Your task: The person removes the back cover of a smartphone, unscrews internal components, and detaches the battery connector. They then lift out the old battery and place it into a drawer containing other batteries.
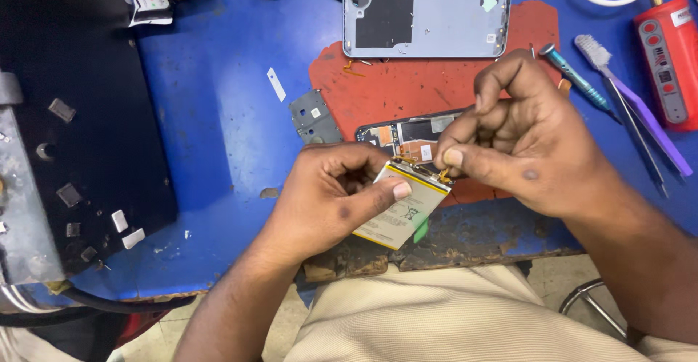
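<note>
The left hand [327,198] clamps the flat phone battery [401,213] above the opened phone [407,137]. The right hand [520,140] pinches its connector tab [443,177] between thumb and forefinger. Support the cell; avoid bending it or tearing the flex. Beneath lies a red mat [436,86] on a scuffed blue bench [218,129].

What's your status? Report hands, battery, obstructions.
Left hand grips the phone battery, lifted off the bench. Right hand pinches its top edge at the connector. Opened phone lies right behind on the red mat; nothing blocking.
</note>
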